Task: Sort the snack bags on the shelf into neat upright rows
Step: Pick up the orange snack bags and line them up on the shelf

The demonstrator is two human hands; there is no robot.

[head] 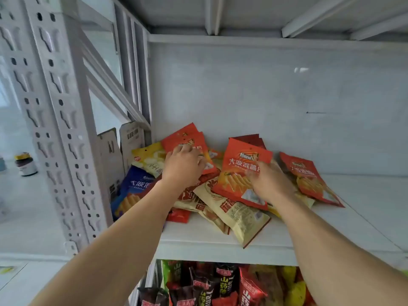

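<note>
A loose heap of snack bags lies on the white shelf (pixel 220 241). My left hand (pixel 183 166) grips an orange-red bag (pixel 187 138) tilted at the back left of the heap. My right hand (pixel 268 182) holds the lower right edge of another orange-red chip bag (pixel 240 171), lifted and leaning toward me. A third orange-red bag (pixel 309 180) lies flat to the right. Beige bags (pixel 238 215) lie flat in front, and a blue bag (pixel 134 188) and a yellow bag (pixel 148 157) sit at the left end.
A perforated grey upright post (pixel 59 129) stands at the shelf's left front. Grey cardboard pieces (pixel 123 146) lean behind the blue bag. The lower shelf holds packed upright snack bags (pixel 220 283). A jar (pixel 26 164) stands far left. The shelf's right half is bare.
</note>
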